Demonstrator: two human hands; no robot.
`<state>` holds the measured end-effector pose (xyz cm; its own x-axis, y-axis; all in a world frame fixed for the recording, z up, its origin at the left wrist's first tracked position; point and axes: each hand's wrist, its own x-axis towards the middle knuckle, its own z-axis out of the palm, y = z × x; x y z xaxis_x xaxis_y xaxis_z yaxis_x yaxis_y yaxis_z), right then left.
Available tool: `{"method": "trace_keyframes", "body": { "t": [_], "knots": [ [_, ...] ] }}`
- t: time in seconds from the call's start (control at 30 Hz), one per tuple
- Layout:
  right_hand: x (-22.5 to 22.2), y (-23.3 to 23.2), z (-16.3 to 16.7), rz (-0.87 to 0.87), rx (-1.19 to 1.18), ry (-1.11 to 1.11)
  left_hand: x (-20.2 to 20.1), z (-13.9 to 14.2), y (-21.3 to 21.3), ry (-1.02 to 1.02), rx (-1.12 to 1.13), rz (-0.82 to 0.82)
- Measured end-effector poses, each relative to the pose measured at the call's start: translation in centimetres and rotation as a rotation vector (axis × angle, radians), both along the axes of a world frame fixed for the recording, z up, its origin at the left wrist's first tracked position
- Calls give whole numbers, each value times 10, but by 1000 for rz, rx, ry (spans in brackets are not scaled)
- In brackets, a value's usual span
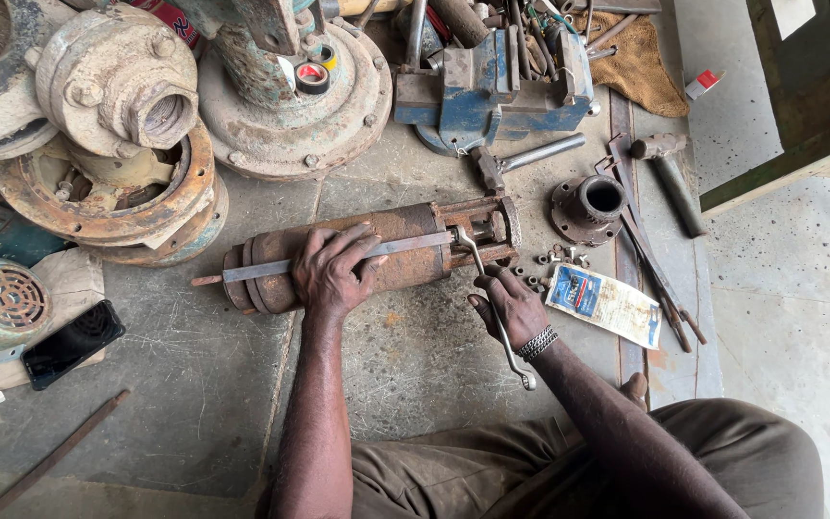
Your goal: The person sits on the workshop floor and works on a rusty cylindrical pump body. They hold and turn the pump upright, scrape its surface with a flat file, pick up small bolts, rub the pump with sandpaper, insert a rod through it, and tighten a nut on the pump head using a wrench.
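A rusty cylindrical pump body (405,223) lies on its side on the concrete floor. My left hand (333,269) presses down on its middle, over a flat metal strap (261,270) that runs along it. My right hand (509,306) grips a long bent metal spanner (516,360). The spanner's head sits on a fitting at the open, caged right end of the pump (485,234). Small nuts and bolts (559,258) lie loose on the floor just right of that end.
A blue bench vise (492,86) and rusty pump housings (117,86) stand behind. A rusty flange (588,204), a hammer (670,168), a flat printed packet (604,305), a black phone (73,342) and a long rod (50,461) lie around.
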<state>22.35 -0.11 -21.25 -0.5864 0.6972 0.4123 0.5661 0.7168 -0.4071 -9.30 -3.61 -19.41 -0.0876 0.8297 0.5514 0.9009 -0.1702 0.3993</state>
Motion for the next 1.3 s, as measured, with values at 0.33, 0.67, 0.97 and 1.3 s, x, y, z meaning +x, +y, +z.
{"method": "trace_keyframes", "body": {
  "t": [0.33, 0.67, 0.97, 1.3],
  "knots": [
    [-2, 0, -4, -8, 0, -112, 0, 1, -1, -3, 26, -11],
    [-3, -1, 5, 10, 18, -97, 0, -1, 0, -13, 24, -22],
    [-11, 42, 46, 27, -115, -44, 0, 6, 1, -14, 25, 4],
    [-50, 104, 94, -18, -257, -9, -8, 8, 26, -25, -33, 30]
  ]
}}
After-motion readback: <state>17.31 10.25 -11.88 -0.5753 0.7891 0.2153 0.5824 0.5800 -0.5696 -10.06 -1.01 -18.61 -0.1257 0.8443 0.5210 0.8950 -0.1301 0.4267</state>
